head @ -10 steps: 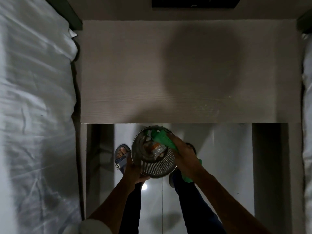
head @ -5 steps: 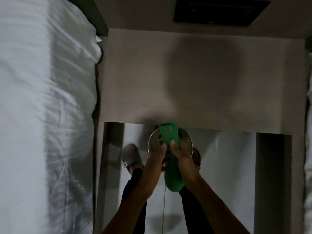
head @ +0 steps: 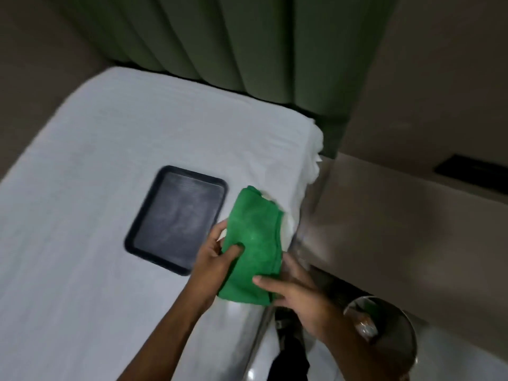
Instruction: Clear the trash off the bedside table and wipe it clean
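Observation:
A folded green cloth [head: 254,248] hangs in the air over the edge of the bed, held from both sides. My left hand [head: 215,257] grips its left edge with the thumb pressed into the fabric. My right hand [head: 295,294] holds its lower right corner. The wooden bedside table [head: 398,232] lies to the right with a bare top. A metal trash bin [head: 390,334] with wrappers inside stands on the floor at the lower right, partly behind my right forearm.
A black tray [head: 177,218] lies empty on the white bed sheet [head: 82,215] just left of the cloth. A green padded headboard [head: 233,42] rises behind the bed. A dark wall panel [head: 472,171] sits above the table.
The view has swung left from the table to the bed. Both hands have lifted the green cloth away from the bin and now hold it over the bed's edge.

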The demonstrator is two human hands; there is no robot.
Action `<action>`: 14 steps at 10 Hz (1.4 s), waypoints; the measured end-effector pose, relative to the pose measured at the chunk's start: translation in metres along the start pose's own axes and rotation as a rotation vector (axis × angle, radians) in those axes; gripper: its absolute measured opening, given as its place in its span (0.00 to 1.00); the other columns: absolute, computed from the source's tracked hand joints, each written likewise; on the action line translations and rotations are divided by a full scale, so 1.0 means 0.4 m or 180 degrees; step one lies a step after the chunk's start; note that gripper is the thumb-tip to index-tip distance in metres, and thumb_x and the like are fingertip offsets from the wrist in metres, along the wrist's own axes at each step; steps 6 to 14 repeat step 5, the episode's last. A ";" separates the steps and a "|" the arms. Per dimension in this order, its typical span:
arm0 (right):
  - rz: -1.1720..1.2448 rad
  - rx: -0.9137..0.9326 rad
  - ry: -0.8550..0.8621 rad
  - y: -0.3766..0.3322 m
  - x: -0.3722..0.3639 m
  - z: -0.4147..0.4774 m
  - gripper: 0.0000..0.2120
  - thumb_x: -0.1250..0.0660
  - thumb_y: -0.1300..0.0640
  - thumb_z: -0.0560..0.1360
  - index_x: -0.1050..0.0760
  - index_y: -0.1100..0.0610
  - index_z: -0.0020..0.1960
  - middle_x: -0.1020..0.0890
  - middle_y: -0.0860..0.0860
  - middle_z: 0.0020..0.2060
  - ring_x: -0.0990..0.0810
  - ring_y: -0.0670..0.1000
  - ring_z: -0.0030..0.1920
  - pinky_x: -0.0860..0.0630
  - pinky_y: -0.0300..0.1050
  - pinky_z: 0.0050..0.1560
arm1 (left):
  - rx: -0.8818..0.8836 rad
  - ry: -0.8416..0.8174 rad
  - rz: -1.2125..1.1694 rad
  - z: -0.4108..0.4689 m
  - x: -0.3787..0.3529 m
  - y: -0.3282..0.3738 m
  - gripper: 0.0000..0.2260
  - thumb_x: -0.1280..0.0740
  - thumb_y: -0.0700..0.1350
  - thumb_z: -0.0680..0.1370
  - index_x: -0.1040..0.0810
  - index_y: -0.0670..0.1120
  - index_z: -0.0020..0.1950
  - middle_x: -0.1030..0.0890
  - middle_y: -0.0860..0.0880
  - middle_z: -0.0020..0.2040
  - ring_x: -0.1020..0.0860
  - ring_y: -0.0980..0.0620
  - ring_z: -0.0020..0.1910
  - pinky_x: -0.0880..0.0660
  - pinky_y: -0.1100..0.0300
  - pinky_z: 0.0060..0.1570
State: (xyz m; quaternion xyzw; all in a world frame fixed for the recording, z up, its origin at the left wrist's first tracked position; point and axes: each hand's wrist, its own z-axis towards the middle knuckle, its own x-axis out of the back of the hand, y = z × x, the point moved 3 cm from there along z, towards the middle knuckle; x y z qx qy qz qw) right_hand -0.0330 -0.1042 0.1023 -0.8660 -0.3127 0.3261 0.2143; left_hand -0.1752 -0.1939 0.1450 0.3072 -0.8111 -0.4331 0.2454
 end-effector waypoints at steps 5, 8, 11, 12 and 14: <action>-0.1382 0.0834 0.1209 -0.009 -0.113 -0.052 0.04 0.30 0.59 0.74 0.19 0.52 0.42 0.17 0.46 0.30 0.19 0.43 0.34 0.24 0.34 0.40 | -0.0286 0.0320 0.4942 0.176 0.218 -0.022 0.24 0.36 0.51 0.75 0.32 0.53 0.71 0.34 0.42 0.74 0.36 0.41 0.71 0.38 0.38 0.69; -0.1382 0.0834 0.1209 -0.009 -0.113 -0.052 0.04 0.30 0.59 0.74 0.19 0.52 0.42 0.17 0.46 0.30 0.19 0.43 0.34 0.24 0.34 0.40 | -0.0286 0.0320 0.4942 0.176 0.218 -0.022 0.24 0.36 0.51 0.75 0.32 0.53 0.71 0.34 0.42 0.74 0.36 0.41 0.71 0.38 0.38 0.69; -0.1382 0.0834 0.1209 -0.009 -0.113 -0.052 0.04 0.30 0.59 0.74 0.19 0.52 0.42 0.17 0.46 0.30 0.19 0.43 0.34 0.24 0.34 0.40 | -0.0286 0.0320 0.4942 0.176 0.218 -0.022 0.24 0.36 0.51 0.75 0.32 0.53 0.71 0.34 0.42 0.74 0.36 0.41 0.71 0.38 0.38 0.69; -0.1382 0.0834 0.1209 -0.009 -0.113 -0.052 0.04 0.30 0.59 0.74 0.19 0.52 0.42 0.17 0.46 0.30 0.19 0.43 0.34 0.24 0.34 0.40 | -0.0286 0.0320 0.4942 0.176 0.218 -0.022 0.24 0.36 0.51 0.75 0.32 0.53 0.71 0.34 0.42 0.74 0.36 0.41 0.71 0.38 0.38 0.69; -0.1382 0.0834 0.1209 -0.009 -0.113 -0.052 0.04 0.30 0.59 0.74 0.19 0.52 0.42 0.17 0.46 0.30 0.19 0.43 0.34 0.24 0.34 0.40 | -0.0286 0.0320 0.4942 0.176 0.218 -0.022 0.24 0.36 0.51 0.75 0.32 0.53 0.71 0.34 0.42 0.74 0.36 0.41 0.71 0.38 0.38 0.69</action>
